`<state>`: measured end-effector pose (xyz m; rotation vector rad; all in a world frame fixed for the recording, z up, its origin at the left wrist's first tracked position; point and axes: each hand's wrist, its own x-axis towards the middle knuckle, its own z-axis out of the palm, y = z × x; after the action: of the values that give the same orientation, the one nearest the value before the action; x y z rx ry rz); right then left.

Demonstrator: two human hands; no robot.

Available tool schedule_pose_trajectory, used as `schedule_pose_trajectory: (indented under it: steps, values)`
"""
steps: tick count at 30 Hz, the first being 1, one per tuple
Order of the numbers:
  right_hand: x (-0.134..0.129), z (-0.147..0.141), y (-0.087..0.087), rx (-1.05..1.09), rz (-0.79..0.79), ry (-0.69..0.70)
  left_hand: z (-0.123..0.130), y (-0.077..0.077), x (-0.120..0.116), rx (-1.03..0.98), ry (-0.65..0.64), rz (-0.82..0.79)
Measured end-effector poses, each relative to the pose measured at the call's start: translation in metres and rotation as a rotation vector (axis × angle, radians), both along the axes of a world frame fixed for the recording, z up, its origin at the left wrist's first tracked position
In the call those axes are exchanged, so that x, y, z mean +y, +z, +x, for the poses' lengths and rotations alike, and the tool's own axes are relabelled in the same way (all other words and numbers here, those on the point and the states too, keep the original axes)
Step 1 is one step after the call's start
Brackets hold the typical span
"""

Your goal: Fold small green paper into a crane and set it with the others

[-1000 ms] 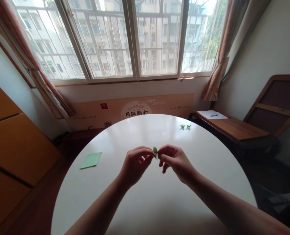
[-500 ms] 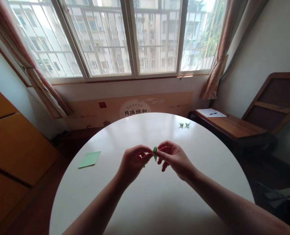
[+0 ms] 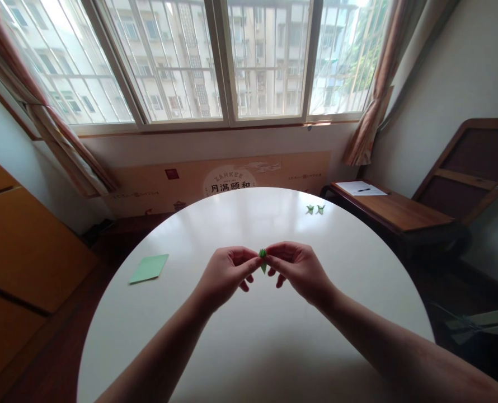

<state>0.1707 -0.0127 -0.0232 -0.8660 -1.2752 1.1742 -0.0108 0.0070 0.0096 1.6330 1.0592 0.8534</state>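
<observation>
A small folded piece of green paper (image 3: 263, 261) is held above the middle of the white round table (image 3: 249, 347), its narrow point hanging down. My left hand (image 3: 230, 271) pinches it from the left between thumb and index finger. From the other side, the thumb and index finger of my right hand (image 3: 295, 266) grip it too, with the remaining fingers loosely curled below. The fingertips cover part of the paper, so its exact folds cannot be made out.
A flat green square of paper (image 3: 149, 268) lies on the table's left side. Two small green folded paper figures (image 3: 315, 209) stand near the far right edge. Beyond the table, a wooden bench (image 3: 404, 210) carries a white sheet (image 3: 361, 188) with a dark pen on it.
My left fingers have closed in nearer to my right ones around the folded paper. It now looks turned slightly, with less of it showing. The view has shifted a little.
</observation>
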Motion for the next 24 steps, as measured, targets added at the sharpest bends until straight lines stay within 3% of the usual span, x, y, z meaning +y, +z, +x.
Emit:
schedule_pose_trajectory:
  steps: [6,13,24]
  values:
    - [0.0004,-0.0001,-0.0001,-0.006,-0.025,0.002,0.0012,0.0001,-0.0019,0.011,0.021,0.047]
    - [-0.0011,0.0028,0.0019,-0.001,-0.187,0.129,-0.0005,0.0018,-0.0009,-0.042,0.037,0.026]
    - [-0.0016,0.0004,0.0034,0.013,-0.157,0.1,0.0034,-0.0001,-0.0034,-0.043,-0.009,0.005]
